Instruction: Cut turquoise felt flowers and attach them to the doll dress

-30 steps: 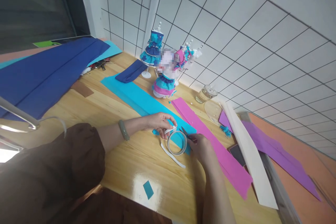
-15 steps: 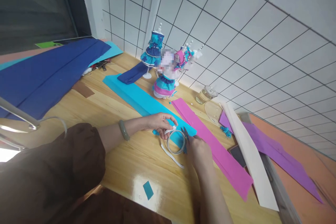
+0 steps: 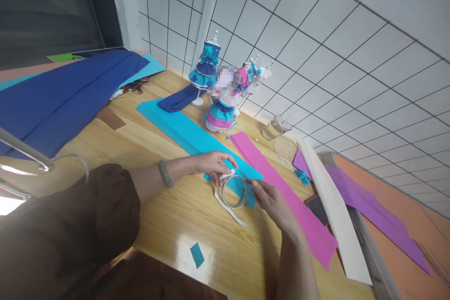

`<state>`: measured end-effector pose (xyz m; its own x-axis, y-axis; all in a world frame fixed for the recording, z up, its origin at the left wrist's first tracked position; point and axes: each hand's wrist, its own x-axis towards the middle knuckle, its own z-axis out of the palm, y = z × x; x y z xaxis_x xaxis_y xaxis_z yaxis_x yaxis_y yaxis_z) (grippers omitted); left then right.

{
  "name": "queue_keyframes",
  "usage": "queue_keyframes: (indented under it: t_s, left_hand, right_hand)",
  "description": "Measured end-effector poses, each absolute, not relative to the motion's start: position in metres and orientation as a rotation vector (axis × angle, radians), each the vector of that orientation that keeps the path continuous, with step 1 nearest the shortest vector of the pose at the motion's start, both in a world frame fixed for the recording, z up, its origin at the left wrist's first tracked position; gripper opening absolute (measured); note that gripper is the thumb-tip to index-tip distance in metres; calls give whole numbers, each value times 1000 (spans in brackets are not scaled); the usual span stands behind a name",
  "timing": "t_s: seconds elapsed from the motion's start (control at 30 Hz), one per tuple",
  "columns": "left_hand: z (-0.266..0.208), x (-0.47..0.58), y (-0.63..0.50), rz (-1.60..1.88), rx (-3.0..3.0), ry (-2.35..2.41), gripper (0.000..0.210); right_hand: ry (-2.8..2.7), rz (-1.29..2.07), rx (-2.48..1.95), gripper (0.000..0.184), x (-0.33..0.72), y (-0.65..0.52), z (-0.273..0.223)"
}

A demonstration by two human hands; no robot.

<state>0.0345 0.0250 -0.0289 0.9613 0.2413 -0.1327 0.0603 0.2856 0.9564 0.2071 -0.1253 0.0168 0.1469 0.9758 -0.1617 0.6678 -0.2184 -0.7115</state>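
My left hand (image 3: 215, 165), with a bracelet at its wrist, is closed on a short white piece of tape (image 3: 228, 175). Just below its fingertips is a roll of tape (image 3: 235, 206), an open ring seen over the light blue paper (image 3: 190, 136). A narrow white strip (image 3: 230, 212) curls down beside the ring onto the table. In my right hand (image 3: 272, 200) is a pair of scissors (image 3: 245, 177), its thin blades pointing up and left towards the left fingers. The grip on their handles is mostly hidden by the fingers.
Doll-sized dresses on stands (image 3: 207, 68) are at the back. Pink paper (image 3: 284, 197), a cream sheet (image 3: 335, 211) and a glass jar (image 3: 277, 126) lie to the right. Dark blue sheets (image 3: 66, 98) cover the left. A teal scrap (image 3: 197, 255) lies near the front edge.
My right hand has turned and shifted slightly right, bringing its fingers into view. The scissor blades now show edge-on. The tape ring has moved slightly left; my left hand is nearly still.
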Motion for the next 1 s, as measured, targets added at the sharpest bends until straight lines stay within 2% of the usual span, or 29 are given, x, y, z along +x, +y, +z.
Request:
queue_keyframes:
  t_s: [0.13, 0.67, 1.0]
  left_hand:
    - [-29, 34, 24, 109, 1288, 261, 40]
    - [-27, 35, 19, 50, 1338, 234, 42]
    - [-28, 35, 19, 41, 1349, 212, 41]
  right_hand:
    - [-1565, 936, -1930, 43, 198, -126, 24]
    - [-1561, 926, -1841, 45, 186, -121, 22]
    - [-1500, 882, -1902, 39, 187, -122, 16]
